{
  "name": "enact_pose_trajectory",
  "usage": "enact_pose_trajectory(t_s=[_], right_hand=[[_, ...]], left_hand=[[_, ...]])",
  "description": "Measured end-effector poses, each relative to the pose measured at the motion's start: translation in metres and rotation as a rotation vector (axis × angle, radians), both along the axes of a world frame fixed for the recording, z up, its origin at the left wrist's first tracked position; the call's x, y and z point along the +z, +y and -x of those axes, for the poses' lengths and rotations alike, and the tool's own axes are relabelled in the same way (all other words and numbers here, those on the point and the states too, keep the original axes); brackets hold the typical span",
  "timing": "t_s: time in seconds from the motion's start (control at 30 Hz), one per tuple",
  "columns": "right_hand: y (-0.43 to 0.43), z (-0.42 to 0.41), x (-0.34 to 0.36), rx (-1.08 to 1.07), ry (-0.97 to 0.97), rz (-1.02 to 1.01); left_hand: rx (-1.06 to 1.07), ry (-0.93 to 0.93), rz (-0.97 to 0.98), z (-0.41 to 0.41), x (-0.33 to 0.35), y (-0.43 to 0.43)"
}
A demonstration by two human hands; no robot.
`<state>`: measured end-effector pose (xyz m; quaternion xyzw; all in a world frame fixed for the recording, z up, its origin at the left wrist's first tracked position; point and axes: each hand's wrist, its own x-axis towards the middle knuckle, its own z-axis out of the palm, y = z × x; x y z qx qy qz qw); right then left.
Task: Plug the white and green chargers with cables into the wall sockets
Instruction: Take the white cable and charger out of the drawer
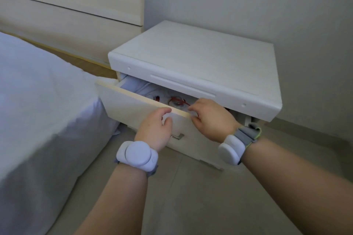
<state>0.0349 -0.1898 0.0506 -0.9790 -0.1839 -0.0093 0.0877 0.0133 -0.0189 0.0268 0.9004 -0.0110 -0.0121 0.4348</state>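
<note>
**Open drawer (126, 105) of the nightstand (191, 59).** The red cable (177, 101) lies coiled inside the drawer, at 12 o'clock from your hands. One strand leaves the coil toward 4 o'clock and meets your right hand (210, 118). That grip has its fingertips drawn together at the strand; you cannot tell whether they pinch it. Your left hand (155, 129) grips the drawer front, thumb laid along its top rim, fingers curled against its face. The rim runs from 10 to 4 o'clock and screens most of the contents; the nightstand's overhanging top hides the rest. Pale shapes beside the coil are too dim to identify as chargers. A metal handle (177, 136) shows between your wrists. The bed (38, 91) stands at 9 o'clock.
</note>
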Motion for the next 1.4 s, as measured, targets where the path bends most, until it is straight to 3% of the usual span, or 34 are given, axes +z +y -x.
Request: enact_pose_trajectory(t_s=[0.13, 0.3, 0.57, 0.7, 0.77, 0.93, 1.13, 1.27, 1.33, 1.4], right_hand=[[-0.009, 0.009, -0.009, -0.137, 0.172, 0.074], [-0.008, 0.023, -0.002, -0.04, 0.239, 0.011], [-0.006, 0.044, 0.001, 0.114, 0.602, -0.155], [-0.013, 0.04, -0.002, 0.074, 0.857, -0.251], [-0.019, 0.033, -0.011, 0.001, 0.806, -0.27], [-0.026, 0.009, -0.027, -0.116, 0.618, -0.095], [0.011, -0.008, -0.037, -0.078, 0.526, 0.037], [0.034, -0.018, -0.051, -0.003, 0.631, 0.031], [0.041, -0.02, -0.054, 0.034, 0.749, -0.083], [0.051, -0.026, -0.053, 0.044, 0.712, -0.16]], left_hand=[[-0.019, -0.078, -0.135, 0.008, 0.01, -0.007], [-0.071, -0.14, -0.299, 0.013, 0.018, -0.007], [-0.148, -0.006, -0.436, 0.009, 0.016, -0.006], [-0.162, 0.102, -0.465, 0.002, 0.01, 0.0], [-0.149, 0.135, -0.453, 0.0, 0.008, 0.003], [-0.219, 0.353, -0.371, -0.002, 0.004, 0.008], [-0.093, 0.198, -0.439, -0.011, 0.009, 0.024], [-0.062, 0.191, -0.404, -0.014, 0.009, 0.034], [-0.055, 0.18, -0.387, -0.015, 0.008, 0.037], [-0.041, 0.166, -0.375, -0.017, 0.005, 0.044]])
